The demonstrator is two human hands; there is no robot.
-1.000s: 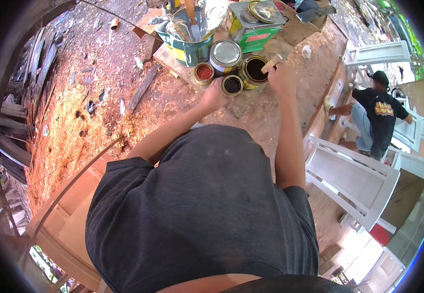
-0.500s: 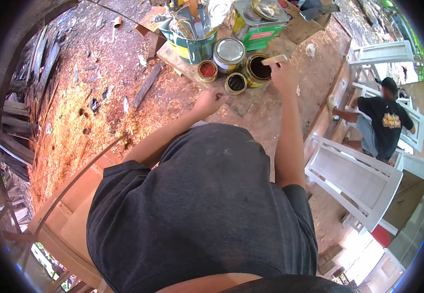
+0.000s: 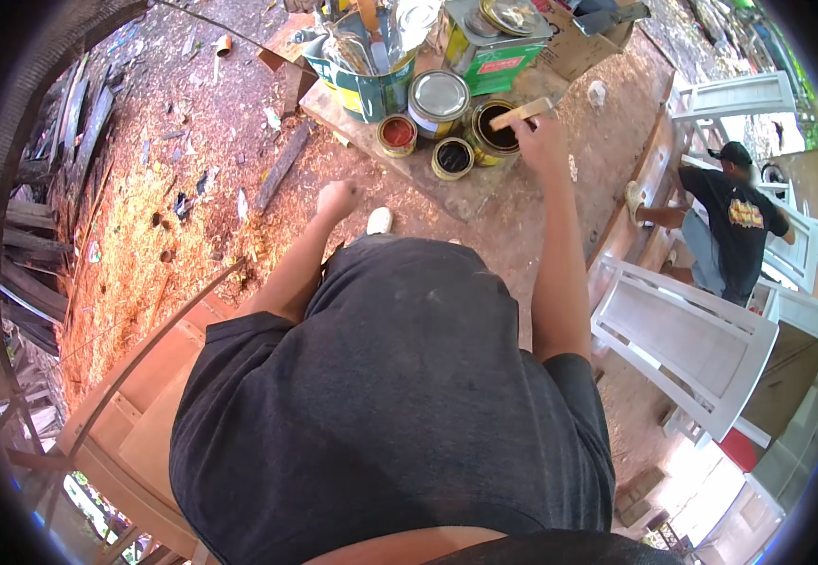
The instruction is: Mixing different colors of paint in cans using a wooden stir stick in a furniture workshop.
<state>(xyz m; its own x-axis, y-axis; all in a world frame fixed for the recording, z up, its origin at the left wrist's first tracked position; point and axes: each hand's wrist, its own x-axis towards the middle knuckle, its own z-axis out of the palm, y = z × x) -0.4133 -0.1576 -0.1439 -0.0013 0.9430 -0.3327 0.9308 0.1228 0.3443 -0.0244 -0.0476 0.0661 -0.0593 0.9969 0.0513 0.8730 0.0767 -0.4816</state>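
A flat pale wooden stick point(image 3: 522, 114) is gripped in my right hand point(image 3: 545, 143), fingers closed round it. It lies across the mouth of an open can of dark brown liquid point(image 3: 497, 156); whether its tip touches the can cannot be told. Beside that can stand a smaller open can of black liquid point(image 3: 452, 158) and a small can of red paint point(image 3: 397, 136). A lidded can point(image 3: 439, 100) is just behind them. My left hand point(image 3: 339, 200) is closed in a loose fist, away from the cans, with nothing seen in it.
Behind the cans stand a bucket point(image 3: 360, 94) holding brushes and a green-and-silver square tin point(image 3: 494, 68). At the right, a person point(image 3: 743, 221) works among white chairs point(image 3: 682, 339). A curved wooden piece point(image 3: 136, 443) is at lower left. Sawdust point(image 3: 136, 273) covers the left ground.
My left hand has drawn back to the left, away from the cans. The stick in my right hand has shifted left and now reaches further over the brown can. The other person leans slightly left.
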